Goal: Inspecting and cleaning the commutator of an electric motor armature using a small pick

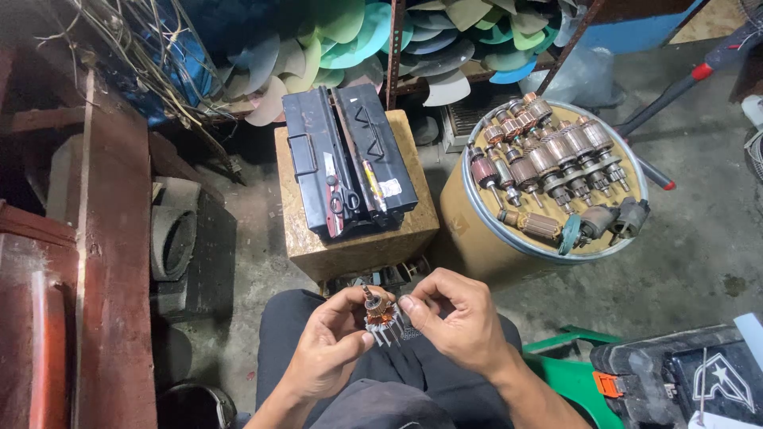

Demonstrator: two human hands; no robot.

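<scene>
**Q:** What do your hands hold, and where in the frame?

**A:** At the lower centre, above my lap, my left hand (330, 349) is curled closed around a small motor rotor (379, 316). Thumb and fingers pinch its copper-wound body, and the shaft points up and slightly toward the upper left. My right hand (457, 318) comes in from the lower right. Its fingers are bent, and thumb and forefinger close on the right side of the same rotor, at the windings. Thin metal legs or wire ends hang below the rotor; I cannot tell which.

**Q:** What stands in front of you?

**A:** At upper centre, a wooden box (362, 238) carries an open black metal case (348, 159). A pair of scissors (343, 199) and a pen-like tool (373, 187) lie in the case.

**Q:** And to the right?

**A:** At upper right, a round drum (477, 230) has a flat top covered with many larger rotors (556, 155), laid in rows and touching one another. Near the drum's lower edge lie two darker motor parts (616, 218).

**Q:** What frames the scene?

**A:** Along the top, shelves hold stacked fan blades (358, 40) in green, blue and cream. At the left edge stands a rusty red metal frame (103, 262). At lower right, a green plastic stool (576, 373) sits beside a black tool case (683, 373).
</scene>
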